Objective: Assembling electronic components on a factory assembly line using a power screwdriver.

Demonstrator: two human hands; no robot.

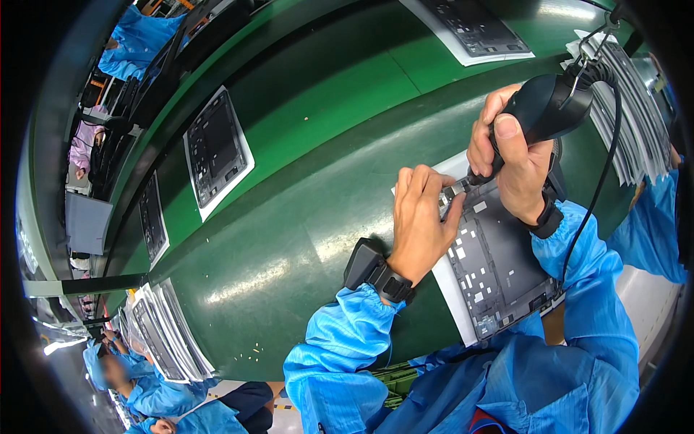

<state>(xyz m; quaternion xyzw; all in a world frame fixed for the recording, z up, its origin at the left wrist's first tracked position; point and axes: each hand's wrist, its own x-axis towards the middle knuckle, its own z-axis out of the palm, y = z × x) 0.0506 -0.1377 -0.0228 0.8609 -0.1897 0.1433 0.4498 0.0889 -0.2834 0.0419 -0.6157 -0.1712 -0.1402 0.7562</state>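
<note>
The fingers of the right hand [522, 163] wrap a black electric screwdriver [546, 108], tip down at the far-left corner of a dark tablet-like housing [506, 249] by the bench's [289, 217] near edge. The left hand's [421, 220] fingers touch that corner; whether pinching, I cannot tell. Apparently screw-driving, which calls for steady alignment.

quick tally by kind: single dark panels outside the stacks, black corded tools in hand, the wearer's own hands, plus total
Single dark panels: 4
Black corded tool: 1
Own hands, left hand and right hand: 2
Total: 7
</note>
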